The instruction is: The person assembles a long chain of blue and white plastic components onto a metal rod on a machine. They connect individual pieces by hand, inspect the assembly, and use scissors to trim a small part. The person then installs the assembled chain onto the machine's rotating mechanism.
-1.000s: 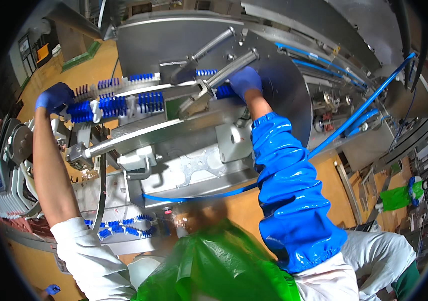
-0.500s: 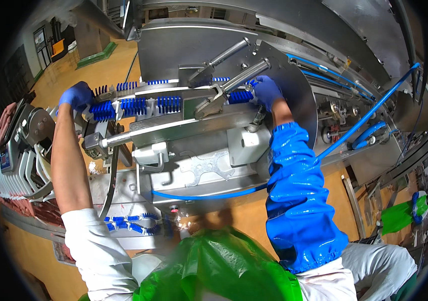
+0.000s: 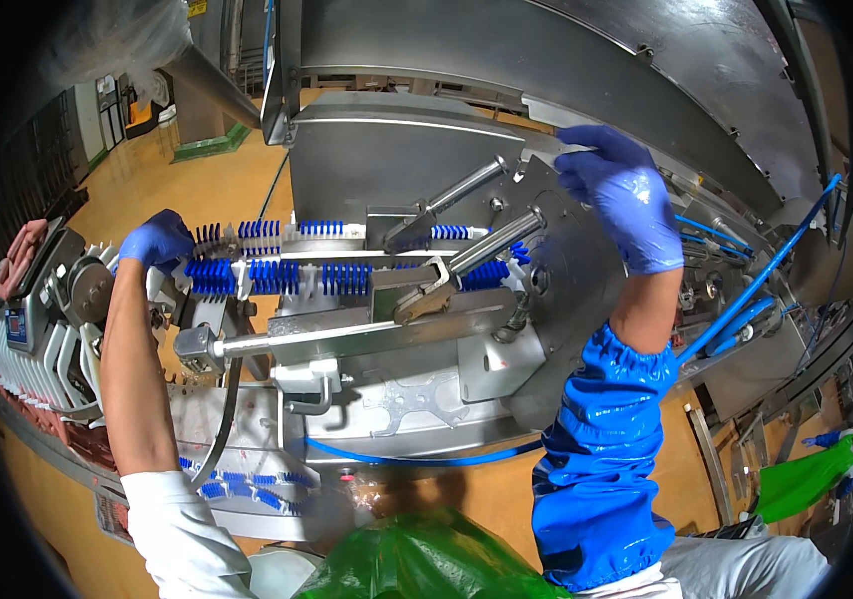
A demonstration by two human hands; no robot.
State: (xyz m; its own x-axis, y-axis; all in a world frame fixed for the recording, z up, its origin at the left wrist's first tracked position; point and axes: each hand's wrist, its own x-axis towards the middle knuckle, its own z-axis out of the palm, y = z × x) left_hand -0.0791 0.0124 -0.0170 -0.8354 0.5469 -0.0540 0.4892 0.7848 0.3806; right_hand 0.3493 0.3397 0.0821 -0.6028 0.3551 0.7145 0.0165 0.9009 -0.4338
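Observation:
My left hand (image 3: 157,241), in a blue glove, is closed around the left end of a chain conveyor belt (image 3: 272,277) with blue fins and white links. Two rows of this finned chain run along a metal guide frame (image 3: 366,340). My right hand (image 3: 631,205), also gloved and with a blue sleeve over the forearm, is raised to the right of the chain, fingers apart, holding nothing. Below it stands a dark round metal plate (image 3: 581,299) at the chain's right end. Two metal lever handles (image 3: 496,240) rise from the frame between my hands.
A blue hose (image 3: 761,270) slants across the right side. White slatted conveyor (image 3: 47,349) with pink meat stands at left. More blue-finned chain (image 3: 242,484) lies on the lower metal surface near my apron. A person in a green apron (image 3: 801,481) is at the far right.
My right hand has let go of the chain's right end and lifted up and to the right. My left hand stays on the left end. The view has shifted slightly.

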